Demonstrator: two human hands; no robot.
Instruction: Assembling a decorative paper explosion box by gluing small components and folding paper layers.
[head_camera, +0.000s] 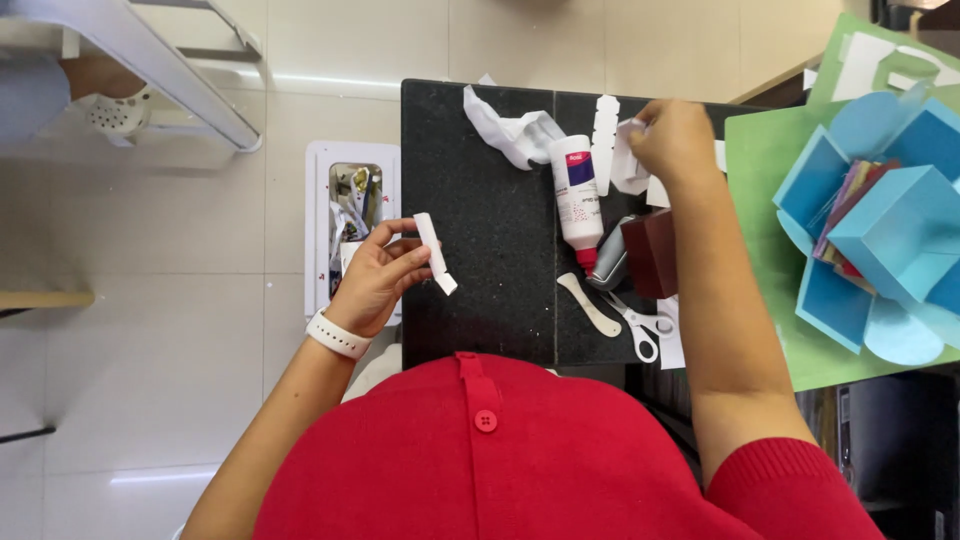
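Note:
My left hand (375, 275) holds a small folded white paper strip (435, 254) over the left edge of the black table (480, 250); a white band sits on that wrist. My right hand (672, 140) reaches to the far side of the table and pinches a white paper piece (625, 165) beside a scalloped white strip (604, 140). Between the hands lies a white glue bottle (577, 195) with a red cap, pointing toward me.
White-handled scissors (640, 325), a cream spatula stick (590, 305), a dark red box (652, 255) and crumpled white paper (510, 130) lie on the table. Blue paper box shapes (880, 230) rest on a green sheet (770, 200) at right. A white bin (355, 215) stands on the floor at left.

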